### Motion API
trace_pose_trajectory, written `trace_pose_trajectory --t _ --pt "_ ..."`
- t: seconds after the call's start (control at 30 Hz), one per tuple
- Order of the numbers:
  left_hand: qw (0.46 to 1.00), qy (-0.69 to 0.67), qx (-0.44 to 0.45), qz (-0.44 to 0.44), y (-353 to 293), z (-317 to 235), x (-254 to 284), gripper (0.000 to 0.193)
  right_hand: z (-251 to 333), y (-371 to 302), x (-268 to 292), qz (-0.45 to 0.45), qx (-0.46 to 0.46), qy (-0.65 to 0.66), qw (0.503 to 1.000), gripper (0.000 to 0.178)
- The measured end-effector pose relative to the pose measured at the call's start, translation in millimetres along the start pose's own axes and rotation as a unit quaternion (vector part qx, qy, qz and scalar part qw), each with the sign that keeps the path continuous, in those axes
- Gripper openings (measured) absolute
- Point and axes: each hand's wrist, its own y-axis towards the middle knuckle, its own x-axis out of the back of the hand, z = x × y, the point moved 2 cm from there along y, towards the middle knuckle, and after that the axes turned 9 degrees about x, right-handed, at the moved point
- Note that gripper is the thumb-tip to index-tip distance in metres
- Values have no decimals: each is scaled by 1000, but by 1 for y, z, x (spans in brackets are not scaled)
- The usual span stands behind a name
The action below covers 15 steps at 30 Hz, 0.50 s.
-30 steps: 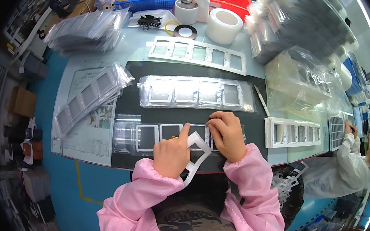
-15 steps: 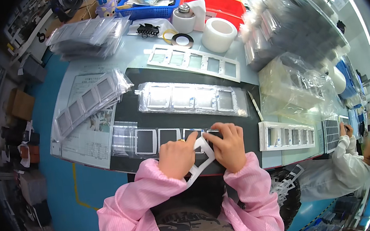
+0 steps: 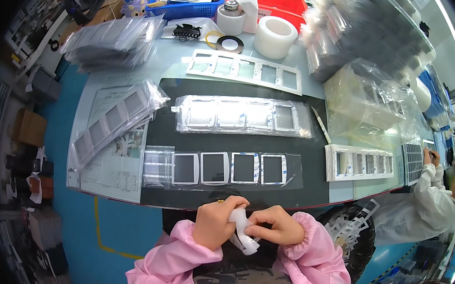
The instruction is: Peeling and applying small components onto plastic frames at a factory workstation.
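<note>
Both hands have drawn back from the row of frames toward the body since half a second ago, and the white strip (image 3: 243, 233) that hung looped between them is now bunched up small. It sits in front of the person's lap, just off the near edge of the bench (image 3: 176, 65). The left hand (image 3: 216, 220) is closed around its upper end; the right hand (image 3: 274, 226) grips its side with thumb and fingertips. Taking the hands as the dial's centre, the row of four frames (image 3: 215, 168) lies flat at twelve o'clock on clear film over a dark mat (image 3: 158, 133), its two right-hand frames marked with blue. Farther out at twelve come a shiny wrapped stack of frames (image 3: 244, 115) and a white five-window strip (image 3: 242, 72). Overlapping film sheets (image 3: 113, 120) fan out at half past ten. A slim white tool (image 3: 321, 125) lies between one and two, with a pile of white window strips (image 3: 359, 163) at two. Near three o'clock, below the bench, a dark-lined bin (image 3: 365, 252) holds white scraps (image 3: 348, 229), and beyond it sits a co-worker in a white coat (image 3: 420, 208).
</note>
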Motion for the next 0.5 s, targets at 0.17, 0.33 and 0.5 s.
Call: trace_pose_trajectory --t 0.17,0.33,0.5 --pt "902 -377 144 153 -4 8 10 19 -5 -1 3 -39 -102 173 979 26" --pt "915 -349 149 135 -2 1 17 17 -5 2 8 -88 -54 25 994 15" --pt "943 -291 117 114 3 -5 18 22 25 25 12 -213 190 -333 899 22"
